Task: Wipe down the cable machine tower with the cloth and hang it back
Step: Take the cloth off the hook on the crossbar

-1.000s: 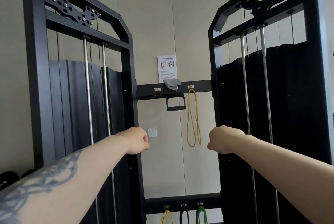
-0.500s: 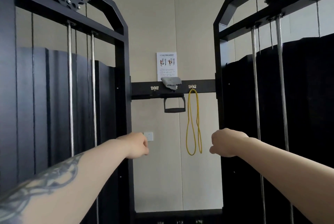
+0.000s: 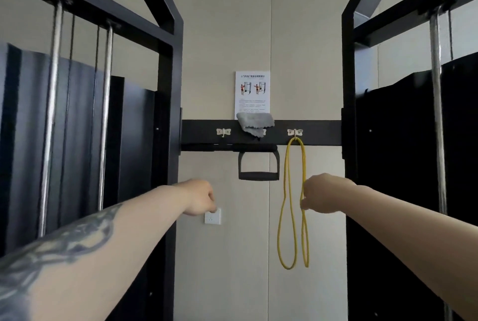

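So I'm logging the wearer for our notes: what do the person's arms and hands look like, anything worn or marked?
Both forearms are bare, with no sleeves, gloves, watch or rings showing. The left forearm carries a large dark blue-grey tattoo; its pattern is blurred. The left hand and right hand show no markings.

Plain beige panel wall (image 3: 232, 23) at the far end, with a vertical seam running down it. A white poster (image 3: 252, 94) with 2 little exercise figures is stuck up in the middle. Lower left there's a white switch (image 3: 213, 218). A yellow band (image 3: 293, 204) hangs off a hook (image 3: 294, 132) right of centre, a black handle (image 3: 258, 166) dangling beside it. Light is soft and even.
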A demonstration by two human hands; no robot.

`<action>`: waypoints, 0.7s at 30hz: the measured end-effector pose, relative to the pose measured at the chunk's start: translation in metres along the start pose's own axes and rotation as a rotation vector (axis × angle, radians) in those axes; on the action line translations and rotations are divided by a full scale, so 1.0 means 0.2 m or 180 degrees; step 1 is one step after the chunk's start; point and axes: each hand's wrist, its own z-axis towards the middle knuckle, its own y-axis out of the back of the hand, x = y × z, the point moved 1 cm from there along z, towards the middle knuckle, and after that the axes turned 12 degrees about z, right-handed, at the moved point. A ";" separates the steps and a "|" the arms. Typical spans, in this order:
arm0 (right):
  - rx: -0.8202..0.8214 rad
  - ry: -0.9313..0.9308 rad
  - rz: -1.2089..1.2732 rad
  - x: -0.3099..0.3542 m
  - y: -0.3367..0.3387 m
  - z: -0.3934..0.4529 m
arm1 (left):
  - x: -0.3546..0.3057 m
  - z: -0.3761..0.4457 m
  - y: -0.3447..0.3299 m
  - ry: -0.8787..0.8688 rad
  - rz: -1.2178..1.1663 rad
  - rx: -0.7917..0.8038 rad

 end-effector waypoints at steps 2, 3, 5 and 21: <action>-0.0063 0.0054 0.0019 0.02 -0.01 0.18 | 0.06 0.17 0.02 0.0042 0.0017 -0.0118; -0.0129 0.0088 0.0030 0.04 -0.02 0.27 | 0.09 0.24 0.03 0.0050 0.0051 -0.0190; -0.0254 0.0106 0.0081 0.07 -0.04 0.43 | 0.14 0.42 0.04 0.0038 0.0156 -0.0294; -0.1753 0.0282 0.0349 0.30 0.17 1.40 | 0.31 1.46 0.28 -0.0068 0.0320 -0.1037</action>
